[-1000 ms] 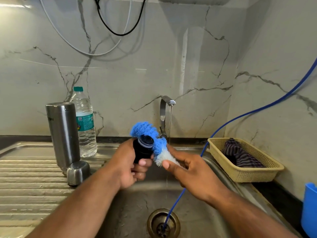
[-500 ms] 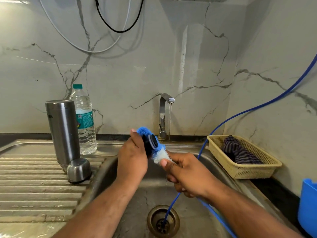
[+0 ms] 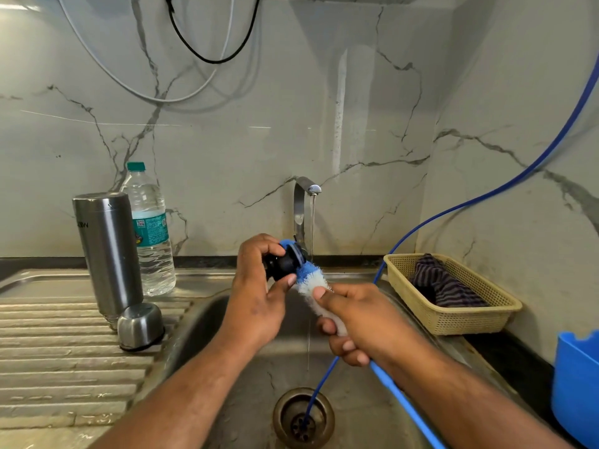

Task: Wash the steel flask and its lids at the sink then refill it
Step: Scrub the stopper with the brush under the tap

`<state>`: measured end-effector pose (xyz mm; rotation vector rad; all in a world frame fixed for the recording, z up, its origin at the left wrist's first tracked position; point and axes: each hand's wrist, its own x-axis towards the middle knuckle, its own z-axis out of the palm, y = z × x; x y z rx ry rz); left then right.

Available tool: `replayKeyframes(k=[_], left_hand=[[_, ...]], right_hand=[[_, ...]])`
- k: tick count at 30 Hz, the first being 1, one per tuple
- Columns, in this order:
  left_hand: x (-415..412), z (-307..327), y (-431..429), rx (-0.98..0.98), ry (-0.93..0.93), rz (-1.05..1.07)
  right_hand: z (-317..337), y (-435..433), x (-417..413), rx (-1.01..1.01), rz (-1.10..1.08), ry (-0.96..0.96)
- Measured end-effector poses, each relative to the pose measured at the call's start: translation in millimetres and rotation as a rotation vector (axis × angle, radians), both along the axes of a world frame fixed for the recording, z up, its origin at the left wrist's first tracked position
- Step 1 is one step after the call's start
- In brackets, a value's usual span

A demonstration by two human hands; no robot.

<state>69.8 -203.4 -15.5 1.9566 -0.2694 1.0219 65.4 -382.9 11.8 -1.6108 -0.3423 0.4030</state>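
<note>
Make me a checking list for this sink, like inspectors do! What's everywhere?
Surface: steel sink with ridged draining board.
Job's things: steel flask stands on the draining board, steel cap in front of it; black lid against the brush.
Clutter: water bottle behind the flask; basket holding a striped cloth; blue tub far right.
Hands: left hand holds the black lid; right hand grips the brush.
Cables: blue hose runs into the drain; black cable and white cable hang on the wall.
Surroundings: marble wall; tap running.

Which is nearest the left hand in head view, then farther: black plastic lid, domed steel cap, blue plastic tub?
1. Black plastic lid, held in the left hand.
2. Domed steel cap, leftward on drainboard.
3. Blue plastic tub, far right.
</note>
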Motion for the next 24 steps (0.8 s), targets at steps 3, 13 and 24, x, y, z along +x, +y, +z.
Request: replayKeyframes(k=[3, 13, 24], left_hand=[[0.4, 1.8, 5.1, 0.004, 0.058, -0.079], [-2.2, 8.7, 5.6, -0.815, 0.325, -0.351], [-7.0, 3.3, -0.9, -0.774, 0.548, -0.45]], right_hand=[[2.1, -1.9, 1.1, 0.01, -0.026, 0.064], [-3.4, -5.4, -0.2, -0.162, -0.031, -0.211], [-16.6, -1.8, 5.3, -0.231, -0.089, -0.333]])
